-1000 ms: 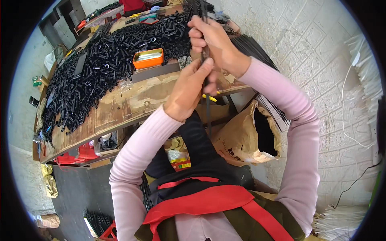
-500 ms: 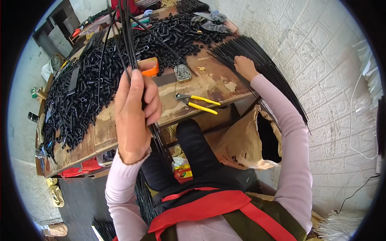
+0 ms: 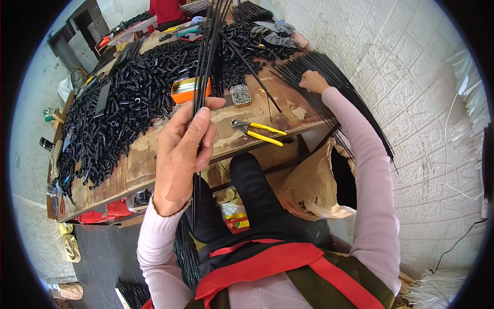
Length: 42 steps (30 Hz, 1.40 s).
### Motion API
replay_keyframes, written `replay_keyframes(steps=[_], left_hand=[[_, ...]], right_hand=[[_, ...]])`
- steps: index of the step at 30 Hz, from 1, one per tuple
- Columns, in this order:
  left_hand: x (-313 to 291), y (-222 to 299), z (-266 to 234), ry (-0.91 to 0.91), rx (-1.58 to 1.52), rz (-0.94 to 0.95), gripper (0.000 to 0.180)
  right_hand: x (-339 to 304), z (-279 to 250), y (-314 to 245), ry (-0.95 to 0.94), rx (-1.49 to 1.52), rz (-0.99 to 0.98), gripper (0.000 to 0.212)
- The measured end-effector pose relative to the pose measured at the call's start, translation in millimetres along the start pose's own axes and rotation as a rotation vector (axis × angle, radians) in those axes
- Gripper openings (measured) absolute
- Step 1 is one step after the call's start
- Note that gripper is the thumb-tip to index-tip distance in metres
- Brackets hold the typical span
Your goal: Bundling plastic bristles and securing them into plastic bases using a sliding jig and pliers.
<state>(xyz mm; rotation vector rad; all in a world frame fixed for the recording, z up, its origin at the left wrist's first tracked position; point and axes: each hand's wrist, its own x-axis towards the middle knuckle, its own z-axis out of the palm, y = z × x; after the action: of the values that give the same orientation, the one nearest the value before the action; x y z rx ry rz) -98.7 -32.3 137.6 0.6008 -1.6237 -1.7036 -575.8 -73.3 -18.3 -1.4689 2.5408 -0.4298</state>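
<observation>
My left hand (image 3: 180, 147) is closed around a bundle of thin black rods (image 3: 206, 62), raised nearly upright before the table's front edge. Its thumb presses them against the curled fingers, and their lower ends hang past my knee. Over at the right, my right hand (image 3: 313, 81) rests at a spread of long black rods (image 3: 337, 72) with its fingers curled in; what they grip is hidden. Between my hands, yellow-handled cutting pliers (image 3: 265, 137) lie on the tabletop. Behind the left hand is an orange box (image 3: 185, 96), next to a small tin of tiny metal pieces (image 3: 240, 96).
Short black tubes (image 3: 123, 113) form a large heap over the wooden table (image 3: 136, 170). Grey gloves (image 3: 272, 35) lie farther back. An opened brown paper bag (image 3: 303, 180) stands below the right side, near the white wall (image 3: 411, 118). A person in red (image 3: 167, 10) is at the far end.
My left hand has moved a little to the right, and the rods in it now lean rightward at the top. My right hand stays at the spread of rods, its fingers slightly shifted.
</observation>
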Motion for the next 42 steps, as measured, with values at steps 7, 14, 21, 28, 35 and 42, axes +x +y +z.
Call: replay_keyframes(steps=[7, 14, 21, 28, 35, 42], left_hand=[[-18, 2, -9, -0.003, -0.104, -0.008, 0.030], [-26, 2, -4, -0.113, -0.171, -0.018, 0.030], [-40, 5, -18, -0.073, -0.175, -0.041, 0.030], [-20, -11, -27, 0.020, -0.238, -0.019, 0.023], [24, -59, -33, 0.152, -0.221, 0.069, 0.017], [-7, -40, -19, 0.161, -0.488, -0.092, 0.021]], right_hand=[[-46, -40, -4, 0.094, -0.182, -0.119, 0.021], [-109, 7, 26, 0.104, -0.331, -0.045, 0.023], [-106, -12, 18, 0.155, -0.198, -0.040, 0.024], [-66, -98, -24, 0.160, 0.380, -0.213, 0.019], [-109, -79, -219, -0.053, 1.409, -0.381, 0.014], [-161, -22, -320, -0.098, 1.496, -0.540, 0.016]])
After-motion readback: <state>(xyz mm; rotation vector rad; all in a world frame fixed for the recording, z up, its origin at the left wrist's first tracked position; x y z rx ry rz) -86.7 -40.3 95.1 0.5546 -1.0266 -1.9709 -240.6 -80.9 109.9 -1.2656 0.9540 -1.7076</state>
